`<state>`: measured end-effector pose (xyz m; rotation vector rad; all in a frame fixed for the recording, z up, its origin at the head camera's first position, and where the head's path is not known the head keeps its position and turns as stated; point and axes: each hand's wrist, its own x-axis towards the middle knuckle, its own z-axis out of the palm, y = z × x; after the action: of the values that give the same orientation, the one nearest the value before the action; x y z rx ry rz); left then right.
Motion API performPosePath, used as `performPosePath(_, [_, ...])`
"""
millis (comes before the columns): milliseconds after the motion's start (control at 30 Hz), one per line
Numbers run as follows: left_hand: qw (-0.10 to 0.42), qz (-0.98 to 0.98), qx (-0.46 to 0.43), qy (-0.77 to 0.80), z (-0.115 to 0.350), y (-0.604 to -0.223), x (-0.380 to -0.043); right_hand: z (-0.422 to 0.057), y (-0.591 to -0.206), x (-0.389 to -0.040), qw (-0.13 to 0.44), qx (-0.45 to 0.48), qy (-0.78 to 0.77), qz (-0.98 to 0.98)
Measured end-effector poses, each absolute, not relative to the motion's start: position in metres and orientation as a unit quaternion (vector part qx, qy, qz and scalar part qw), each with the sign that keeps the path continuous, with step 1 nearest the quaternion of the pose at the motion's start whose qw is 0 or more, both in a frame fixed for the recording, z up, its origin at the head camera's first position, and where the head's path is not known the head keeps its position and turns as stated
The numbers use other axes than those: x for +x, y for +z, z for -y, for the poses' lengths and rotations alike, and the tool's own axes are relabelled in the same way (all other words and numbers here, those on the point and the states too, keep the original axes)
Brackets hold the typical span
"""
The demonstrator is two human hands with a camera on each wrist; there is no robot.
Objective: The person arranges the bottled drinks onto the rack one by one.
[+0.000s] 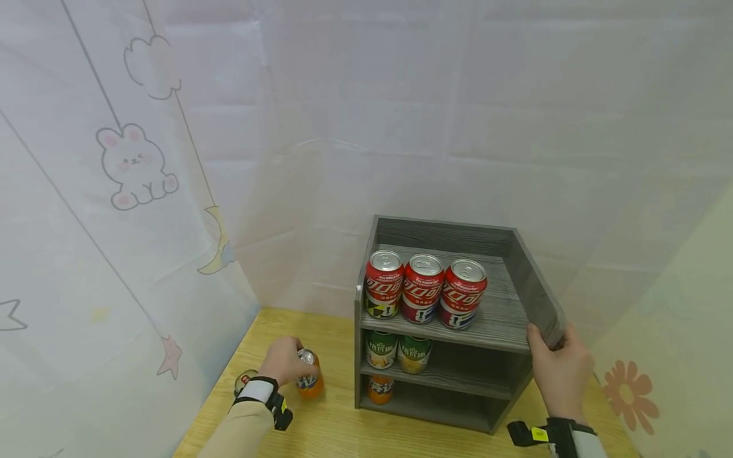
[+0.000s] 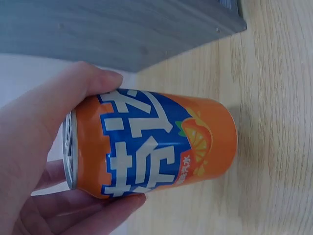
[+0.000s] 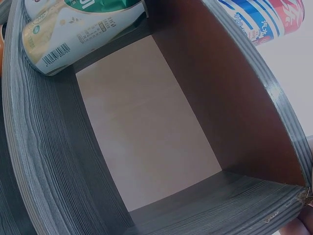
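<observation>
My left hand grips an orange soda can left of the grey shelf unit. In the left wrist view, the thumb lies on one side of the orange soda can and fingers on the other; its base is near the wood, but I cannot tell whether it touches. My right hand holds the front edge of the right side panel of the grey shelf unit. Three red cola cans stand in a row on the top shelf. Two green-topped cans are on the middle shelf, and one orange can on the bottom.
Partly behind my left wrist is another round-topped item, mostly hidden. The wooden table runs under the shelf unit. A pale printed curtain hangs behind and along both sides.
</observation>
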<state>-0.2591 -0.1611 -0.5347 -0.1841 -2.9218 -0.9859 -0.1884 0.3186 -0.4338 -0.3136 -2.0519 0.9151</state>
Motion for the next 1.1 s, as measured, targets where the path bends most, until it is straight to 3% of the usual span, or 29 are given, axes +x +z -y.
performPosePath(533, [0.057,0.950,-0.147,-0.270,0.127,-0.515,-0.223,-0.317,-0.433,-0.187,0.403,-0.136,0.377,0.823])
performPosePath(1100, [0.019,0.928,-0.198,-0.314,0.086,-0.507,-0.183,-0.317,-0.433,-0.188,0.403,-0.134,0.378,0.823])
